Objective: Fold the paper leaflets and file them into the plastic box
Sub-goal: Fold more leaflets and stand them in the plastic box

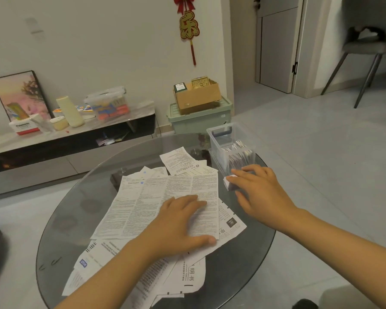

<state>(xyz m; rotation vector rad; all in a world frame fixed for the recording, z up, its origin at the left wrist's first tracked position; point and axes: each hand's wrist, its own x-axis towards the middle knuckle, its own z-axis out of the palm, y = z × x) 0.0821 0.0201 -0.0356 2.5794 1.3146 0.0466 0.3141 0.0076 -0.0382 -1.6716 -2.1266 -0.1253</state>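
Beside plastic box (228, 141), folded leaflet (228, 183) apparently under right grip (260, 192).

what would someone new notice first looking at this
Most likely the sprawl of unfolded paper leaflets covering the middle of the round glass table, with the left hand pressed flat on the top sheet. Next, the right hand holding a small folded leaflet beside the clear plastic box at the table's far right edge, already holding folded leaflets standing upright.

Bare glass (80, 210) left of leaflets (165, 192)
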